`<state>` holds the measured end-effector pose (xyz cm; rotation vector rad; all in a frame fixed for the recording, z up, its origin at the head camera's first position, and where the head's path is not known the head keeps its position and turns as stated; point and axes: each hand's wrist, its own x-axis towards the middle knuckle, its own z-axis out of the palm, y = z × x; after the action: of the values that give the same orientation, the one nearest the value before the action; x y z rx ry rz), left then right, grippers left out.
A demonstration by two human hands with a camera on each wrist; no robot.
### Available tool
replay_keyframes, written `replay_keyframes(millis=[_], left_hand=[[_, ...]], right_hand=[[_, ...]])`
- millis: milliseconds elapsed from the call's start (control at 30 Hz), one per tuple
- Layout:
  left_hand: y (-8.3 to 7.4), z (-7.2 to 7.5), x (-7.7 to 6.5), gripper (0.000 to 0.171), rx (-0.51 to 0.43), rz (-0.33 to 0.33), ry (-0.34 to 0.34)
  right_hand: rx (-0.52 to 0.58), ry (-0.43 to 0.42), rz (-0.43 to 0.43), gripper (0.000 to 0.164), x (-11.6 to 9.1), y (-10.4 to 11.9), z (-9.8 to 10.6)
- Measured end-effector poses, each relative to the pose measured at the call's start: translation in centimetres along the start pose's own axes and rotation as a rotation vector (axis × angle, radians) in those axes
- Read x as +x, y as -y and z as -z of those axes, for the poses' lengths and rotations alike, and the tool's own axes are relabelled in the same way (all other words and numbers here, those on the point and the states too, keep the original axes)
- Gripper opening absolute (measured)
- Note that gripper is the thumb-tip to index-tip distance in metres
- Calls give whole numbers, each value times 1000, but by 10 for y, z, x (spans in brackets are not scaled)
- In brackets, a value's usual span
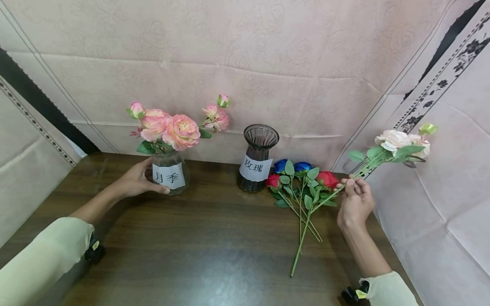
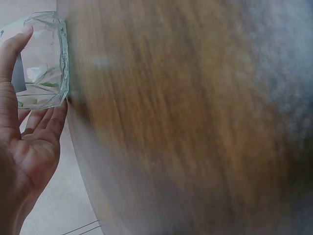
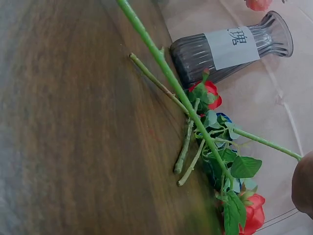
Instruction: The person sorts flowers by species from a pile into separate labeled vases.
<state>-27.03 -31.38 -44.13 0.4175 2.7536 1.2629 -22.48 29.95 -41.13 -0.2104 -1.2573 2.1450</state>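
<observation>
My left hand (image 1: 139, 178) grips a clear glass vase (image 1: 186, 176) labelled 月季, thumb across its front and fingers around the side. Pink flowers (image 1: 181, 131) with buds fill its mouth. In the left wrist view, the vase's faceted base (image 2: 64, 58) stands at the wood surface, cupped by the hand (image 2: 34, 152). On the right, my right hand (image 1: 356, 202) pinches the green stem of a white flower spray (image 1: 394, 140), its blooms raised to the upper right. Red roses (image 1: 328, 179) and blue roses (image 1: 303, 166) lie beside that hand, their stems crossing.
A dark ribbed vase (image 1: 257, 155) labelled 玫瑰 stands upright between the pink flowers and the loose roses. The brown wooden table (image 1: 199, 242) backs onto a pale patterned cloth (image 1: 229, 38), with more cloth at both sides.
</observation>
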Motion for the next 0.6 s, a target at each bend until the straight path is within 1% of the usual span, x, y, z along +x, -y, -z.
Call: replay_keyframes(millis=[100,200,433,600], left_hand=[[0,0,-1,114,2,1,-1],[0,0,-1,115,5,-1,-2],[1,0,0,119,8,10,-1],[1,0,0,118,3,13,1]], right_hand=[[29,8,14,5,-1,0,-5],[41,22,7,5,-3,-2,-9],[26,62,-35,8,-9,-4,-20],[14,64,-39,8,-12,-7,-29]])
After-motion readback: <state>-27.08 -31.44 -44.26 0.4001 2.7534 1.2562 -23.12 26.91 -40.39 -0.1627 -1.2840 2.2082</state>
